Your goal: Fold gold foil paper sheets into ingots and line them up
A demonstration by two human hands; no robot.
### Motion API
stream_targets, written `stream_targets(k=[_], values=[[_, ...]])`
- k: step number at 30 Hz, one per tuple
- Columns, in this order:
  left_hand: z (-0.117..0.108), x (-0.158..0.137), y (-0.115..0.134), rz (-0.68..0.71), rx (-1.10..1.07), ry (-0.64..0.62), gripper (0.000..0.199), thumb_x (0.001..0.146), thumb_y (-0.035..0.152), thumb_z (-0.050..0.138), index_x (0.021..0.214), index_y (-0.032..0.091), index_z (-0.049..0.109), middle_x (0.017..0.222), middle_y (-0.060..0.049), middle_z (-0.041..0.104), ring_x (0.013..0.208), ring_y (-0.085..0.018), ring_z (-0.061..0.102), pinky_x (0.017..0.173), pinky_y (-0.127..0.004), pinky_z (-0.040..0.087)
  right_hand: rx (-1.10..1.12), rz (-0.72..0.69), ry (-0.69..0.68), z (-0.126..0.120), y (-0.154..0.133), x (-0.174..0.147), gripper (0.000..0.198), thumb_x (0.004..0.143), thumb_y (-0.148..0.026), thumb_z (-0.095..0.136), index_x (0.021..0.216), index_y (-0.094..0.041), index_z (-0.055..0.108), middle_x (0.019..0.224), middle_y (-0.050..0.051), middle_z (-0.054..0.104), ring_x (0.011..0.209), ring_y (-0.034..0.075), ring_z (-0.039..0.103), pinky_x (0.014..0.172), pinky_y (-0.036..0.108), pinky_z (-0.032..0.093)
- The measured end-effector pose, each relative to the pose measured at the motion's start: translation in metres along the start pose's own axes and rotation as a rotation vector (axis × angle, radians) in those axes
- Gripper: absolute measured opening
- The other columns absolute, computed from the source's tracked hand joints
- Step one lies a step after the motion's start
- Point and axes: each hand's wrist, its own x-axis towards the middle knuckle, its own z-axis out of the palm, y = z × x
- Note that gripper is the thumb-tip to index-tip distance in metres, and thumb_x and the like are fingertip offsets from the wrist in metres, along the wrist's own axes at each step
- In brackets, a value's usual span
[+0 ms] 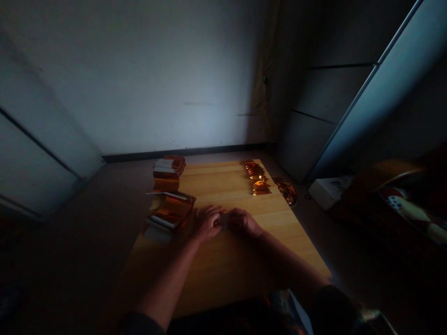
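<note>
Over the middle of the wooden table, my left hand (207,223) and my right hand (244,222) face each other a short gap apart. Between them is a small flat grey piece (224,221), pinched at its left side by my left fingers and at its right side by my right fingers. Dim light hides what exactly the piece is. Left of my left hand lie curled, shiny copper-coloured sheets (173,211) with pale strips along their edges. A pale flat sheet (158,234) sticks out below them.
More copper-coloured sheets with a white strip (167,166) lie at the table's far left corner. Crinkled copper-coloured pieces (260,187) form a row at the far right of the wooden table (216,181). A shiny heap (285,190) and a white box (326,191) stand beyond its right edge.
</note>
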Motion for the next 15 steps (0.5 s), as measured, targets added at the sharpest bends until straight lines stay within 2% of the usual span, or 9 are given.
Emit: stream_targets(k=[3, 5, 11, 15], values=[[-0.0020, -0.0014, 0.0015, -0.018, -0.014, -0.009, 0.036, 0.074, 0.026, 0.061, 0.109, 0.026, 0.062, 0.133, -0.006, 0.054, 0.130, -0.028, 0.040, 0.111, -0.058, 0.011, 0.093, -0.001, -0.047, -0.0025, -0.0044, 0.0012, 0.012, 0.085, -0.019, 0.057, 0.085, -0.018, 0.068, 0.092, 0.005, 0.062, 0.083, 0.013, 0.059, 0.074, 0.022, 0.046], [-0.0026, -0.0022, 0.0024, -0.029, -0.016, -0.011, 0.043, 0.074, 0.026, 0.061, 0.117, 0.027, 0.059, 0.133, -0.006, 0.054, 0.130, -0.028, 0.039, 0.112, -0.058, 0.009, 0.116, 0.017, -0.055, -0.0039, -0.0068, 0.0010, 0.012, 0.085, -0.019, 0.056, 0.084, -0.018, 0.067, 0.092, 0.006, 0.063, 0.085, 0.014, 0.059, 0.076, 0.024, 0.047], [-0.0042, -0.0025, 0.0052, -0.042, -0.006, -0.018, 0.041, 0.075, 0.025, 0.060, 0.116, 0.027, 0.060, 0.132, -0.005, 0.055, 0.130, -0.027, 0.040, 0.112, -0.056, 0.010, 0.280, 0.092, 0.061, -0.0054, -0.0054, -0.0040, 0.019, 0.087, -0.021, 0.049, 0.097, -0.018, 0.065, 0.101, 0.008, 0.065, 0.096, 0.017, 0.061, 0.086, 0.031, 0.048], [-0.0053, -0.0024, 0.0053, -0.046, 0.001, -0.020, 0.037, 0.076, 0.027, 0.059, 0.113, 0.027, 0.061, 0.133, -0.005, 0.054, 0.131, -0.028, 0.039, 0.112, -0.058, 0.010, 0.330, 0.034, 0.063, -0.0042, -0.0057, -0.0024, 0.021, 0.086, -0.023, 0.051, 0.098, -0.018, 0.067, 0.109, 0.010, 0.065, 0.105, 0.018, 0.059, 0.091, 0.033, 0.046]])
